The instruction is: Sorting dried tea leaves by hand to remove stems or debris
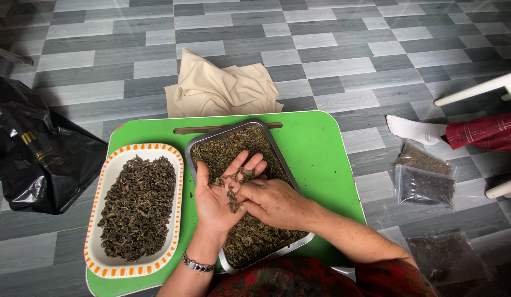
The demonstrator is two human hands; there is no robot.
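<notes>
Dark, curled dried leaves [233, 190] lie loose in an upturned palm. More fill the metal tray [196, 144] just beneath.

Head view. Your left hand [219, 192] lies palm-up over the metal tray [277, 151] of dried leaves, a few leaves [233, 198] resting on it. Your right hand [274, 202] touches that palm with its fingertips. An oval dish [104, 181] with an orange-edged rim, also full of leaves, sits just left of the tray on the green table [316, 148]. Beige cloth [219, 88] lies on the floor beyond.
</notes>
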